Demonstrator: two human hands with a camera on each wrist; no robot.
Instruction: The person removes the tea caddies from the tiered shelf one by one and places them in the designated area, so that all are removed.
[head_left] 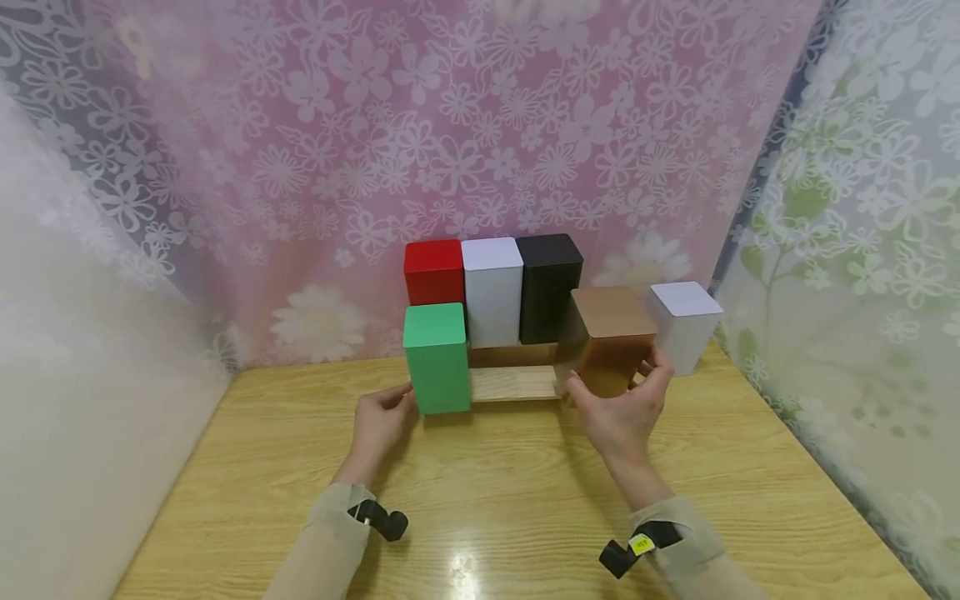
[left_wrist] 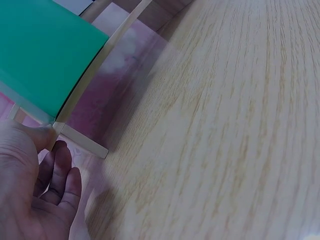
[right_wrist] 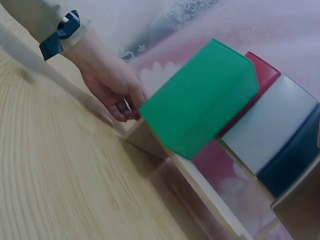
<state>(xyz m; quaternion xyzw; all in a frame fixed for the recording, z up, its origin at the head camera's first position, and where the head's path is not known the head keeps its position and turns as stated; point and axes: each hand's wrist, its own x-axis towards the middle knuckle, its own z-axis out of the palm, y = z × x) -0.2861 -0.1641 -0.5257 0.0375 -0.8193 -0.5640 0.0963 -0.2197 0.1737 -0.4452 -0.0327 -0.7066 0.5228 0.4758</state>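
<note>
A brown box (head_left: 615, 312) stands at the right end of a low wooden rack (head_left: 513, 383), gripped by my right hand (head_left: 628, 408) with thumb on its left side and fingers on its right. At the rack's left end sits a green box (head_left: 438, 367). Beside it, my left hand (head_left: 380, 421) pinches the rack's front corner between thumb and fingers; the left wrist view shows the rack's leg (left_wrist: 84, 141) just past the fingertips. Behind, on the rack's back row, red (head_left: 433, 271), white (head_left: 492, 292) and black (head_left: 551, 287) boxes stand side by side.
A second white box (head_left: 682, 325) stands on the wood-grain table (head_left: 480, 492), right of the brown one. Flowered pink curtain (head_left: 480, 150) hangs close behind the rack. Pale coverings rise along the left and right table edges.
</note>
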